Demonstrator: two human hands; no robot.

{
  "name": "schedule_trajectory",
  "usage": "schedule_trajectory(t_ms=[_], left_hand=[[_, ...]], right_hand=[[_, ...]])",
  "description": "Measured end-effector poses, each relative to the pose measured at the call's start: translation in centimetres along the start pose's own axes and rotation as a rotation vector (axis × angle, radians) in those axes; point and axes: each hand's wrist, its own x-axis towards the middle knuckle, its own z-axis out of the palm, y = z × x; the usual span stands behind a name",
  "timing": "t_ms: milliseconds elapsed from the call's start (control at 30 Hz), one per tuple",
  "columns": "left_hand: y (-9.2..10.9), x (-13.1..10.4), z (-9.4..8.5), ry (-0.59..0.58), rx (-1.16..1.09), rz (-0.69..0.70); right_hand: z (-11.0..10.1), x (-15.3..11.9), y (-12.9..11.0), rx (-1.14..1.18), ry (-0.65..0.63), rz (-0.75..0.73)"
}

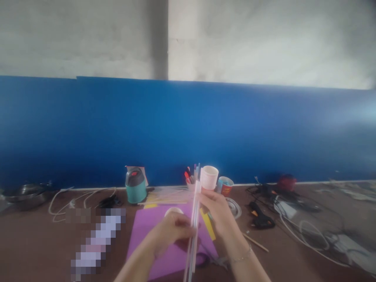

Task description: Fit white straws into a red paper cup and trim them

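A bundle of long, thin, translucent white sticks [193, 241] stands slanted upright between my hands, their lower ends uneven. My left hand [173, 229] pinches it lower down with thumb and fingers. Higher up, the fingers of my right hand [216, 207] close around the same sticks. Beneath them lies a purple sheet [141, 235], with a yellow sheet [208, 224] showing from under its right side. A round white object [173, 211] is partly hidden behind my left hand. Scissors [219, 261] lie under the bundle, partly covered.
Behind stand a teal bottle-like container [136, 190], a pen holder [190, 184], stacked paper cups [209, 176] and a red-and-blue cup [226, 186]. More sticks [173, 192] lie near the wall. At right are a black glue gun [261, 217], a wooden stick [255, 241] and tangled cables [293, 258].
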Motion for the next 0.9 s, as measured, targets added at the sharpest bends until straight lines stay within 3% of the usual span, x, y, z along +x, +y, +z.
schedule_trajectory(t_ms=[133, 567, 900], left_hand=[[0.33, -0.13, 0.03, -0.007, 0.021, 0.032], [0.35, 0.30, -0.33, 0.147, 0.086, 0.085], [0.93, -0.11, -0.06, 0.124, 0.089, 0.043]], right_hand=[[0.01, -0.13, -0.16, 0.000, -0.014, -0.002], [0.75, -0.34, -0.29, -0.084, -0.169, 0.005], [0.83, -0.20, 0.51, -0.092, -0.163, -0.013]])
